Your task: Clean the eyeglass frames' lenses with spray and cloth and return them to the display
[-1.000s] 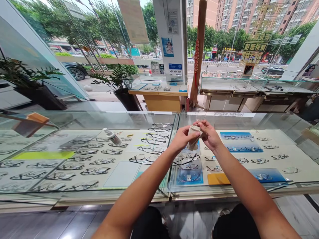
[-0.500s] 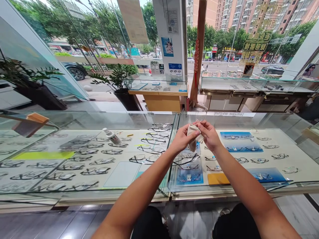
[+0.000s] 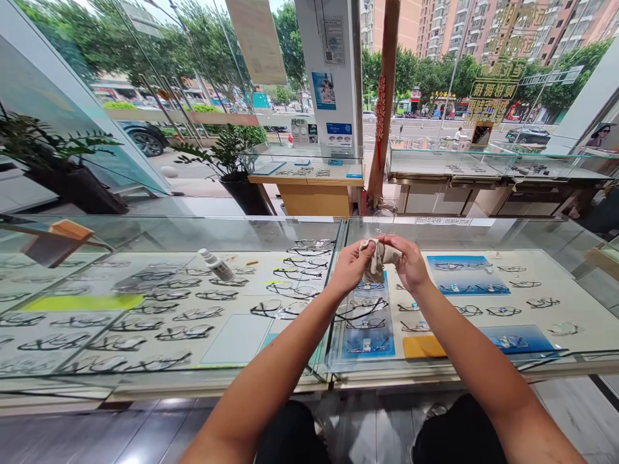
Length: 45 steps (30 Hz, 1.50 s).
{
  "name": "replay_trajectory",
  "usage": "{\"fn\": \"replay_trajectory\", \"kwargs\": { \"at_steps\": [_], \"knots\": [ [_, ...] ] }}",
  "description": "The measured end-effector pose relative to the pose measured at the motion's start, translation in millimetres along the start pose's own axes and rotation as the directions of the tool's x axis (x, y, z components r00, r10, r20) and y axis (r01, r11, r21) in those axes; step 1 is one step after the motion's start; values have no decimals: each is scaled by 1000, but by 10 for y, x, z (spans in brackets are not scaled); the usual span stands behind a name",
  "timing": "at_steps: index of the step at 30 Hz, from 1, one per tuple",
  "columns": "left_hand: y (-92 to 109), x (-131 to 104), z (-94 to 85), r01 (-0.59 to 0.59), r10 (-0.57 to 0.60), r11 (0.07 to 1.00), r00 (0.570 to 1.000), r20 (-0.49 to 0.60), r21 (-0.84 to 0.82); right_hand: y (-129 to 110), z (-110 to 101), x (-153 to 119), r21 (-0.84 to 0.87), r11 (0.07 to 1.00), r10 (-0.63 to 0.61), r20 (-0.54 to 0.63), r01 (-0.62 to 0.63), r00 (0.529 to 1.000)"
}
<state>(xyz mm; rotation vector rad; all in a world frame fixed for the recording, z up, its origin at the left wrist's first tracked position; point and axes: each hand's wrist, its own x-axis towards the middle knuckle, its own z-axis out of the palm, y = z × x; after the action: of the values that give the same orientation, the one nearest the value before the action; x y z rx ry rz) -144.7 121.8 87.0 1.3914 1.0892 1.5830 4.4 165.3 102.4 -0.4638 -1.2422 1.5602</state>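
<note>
Two hands, left and right, have fingers closed on the pale cloth, thin-framed glasses at its far edge, above the bench; can't tell who grips the frame. Uneven pressure could bend it; cloth slipping could drop it onto the glass.

Above the glass counter, the pale beige cloth hangs bunched and creased, thin-rimmed glasses just beyond it, blurry and partly hidden.
</note>
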Motion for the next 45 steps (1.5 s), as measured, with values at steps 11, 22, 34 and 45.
{"fn": "replay_trajectory", "kwargs": {
  "at_steps": [11,22,34,45],
  "knots": [
    [16,-22,-18,38,-40,999,997,67,36,-8,1,15,47,997,70,-29,-69,997],
    [10,4,10,1,1,999,999,-40,48,82,-24,22,-30,997,67,18,-66,998],
    [-123,142,-150,155,-157,969,988,8,-194,8,-178,120,-166,984,-50,67,61,996],
    [-28,201,-270,184,-185,932,982,25,-313,29,-194,107,-374,925,23,235,68,972]
  ]
}}
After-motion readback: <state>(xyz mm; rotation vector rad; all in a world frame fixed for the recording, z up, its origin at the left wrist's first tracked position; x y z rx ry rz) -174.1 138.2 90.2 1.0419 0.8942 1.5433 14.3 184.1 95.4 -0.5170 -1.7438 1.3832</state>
